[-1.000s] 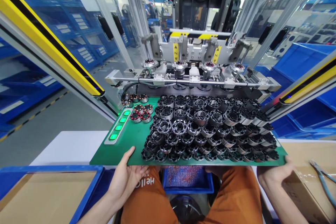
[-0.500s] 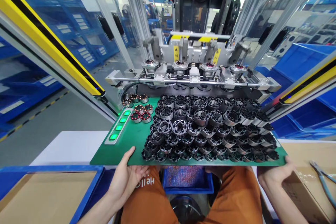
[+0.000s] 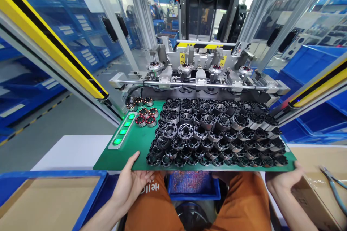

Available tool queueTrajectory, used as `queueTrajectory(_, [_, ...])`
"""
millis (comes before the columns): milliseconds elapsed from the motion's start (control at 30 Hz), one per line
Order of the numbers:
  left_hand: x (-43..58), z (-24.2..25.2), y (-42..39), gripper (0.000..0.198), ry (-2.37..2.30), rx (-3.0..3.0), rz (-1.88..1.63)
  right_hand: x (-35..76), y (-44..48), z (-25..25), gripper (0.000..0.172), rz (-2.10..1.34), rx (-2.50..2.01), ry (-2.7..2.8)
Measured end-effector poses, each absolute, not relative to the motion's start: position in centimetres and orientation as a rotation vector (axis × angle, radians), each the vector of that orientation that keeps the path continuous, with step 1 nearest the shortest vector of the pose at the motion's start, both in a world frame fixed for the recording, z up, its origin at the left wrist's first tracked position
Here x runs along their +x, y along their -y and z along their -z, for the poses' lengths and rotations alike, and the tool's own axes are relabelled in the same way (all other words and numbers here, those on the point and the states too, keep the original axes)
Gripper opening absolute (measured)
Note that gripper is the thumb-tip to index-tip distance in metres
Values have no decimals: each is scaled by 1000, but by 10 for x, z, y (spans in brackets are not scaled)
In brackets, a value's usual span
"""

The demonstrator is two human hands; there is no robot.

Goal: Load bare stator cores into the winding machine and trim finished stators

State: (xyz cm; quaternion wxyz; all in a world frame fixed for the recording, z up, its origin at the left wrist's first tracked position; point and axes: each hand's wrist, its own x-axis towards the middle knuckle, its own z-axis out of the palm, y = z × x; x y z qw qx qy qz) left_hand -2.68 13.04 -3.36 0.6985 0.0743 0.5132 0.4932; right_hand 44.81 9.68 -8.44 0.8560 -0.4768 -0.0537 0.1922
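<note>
My left hand grips the front edge of a green worktop, thumb on top and fingers curled beneath. At the right front corner my right hand is closed round the edge, its fingers mostly hidden below. Between the hands, many black-and-silver ring-shaped stator cores stand in stacked rows. Several copper-wound stators, some with red tops, sit at the back left. Beside them is a metal strip with lit green buttons.
Behind the worktop, a press machine holds stators on its fixtures. Yellow bars flank both sides. A blue bin is below the edge. Pliers lie on a cardboard box at right; a blue-rimmed tray stands at left.
The press head with its yellow-and-black striped bar has moved down toward the fixtures. My hands and the stators on the worktop have stayed in place.
</note>
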Motion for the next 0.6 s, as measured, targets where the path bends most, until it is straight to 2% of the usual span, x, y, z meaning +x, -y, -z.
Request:
queueTrajectory(233, [-24, 29, -130, 27, -1174, 133, -1099, 449, -97, 84, 42, -413, -1016, 125])
queueTrajectory(600, [-25, 31, -130, 35, -1156, 169, -1107, 449, -97, 84, 40, -415, -1011, 91])
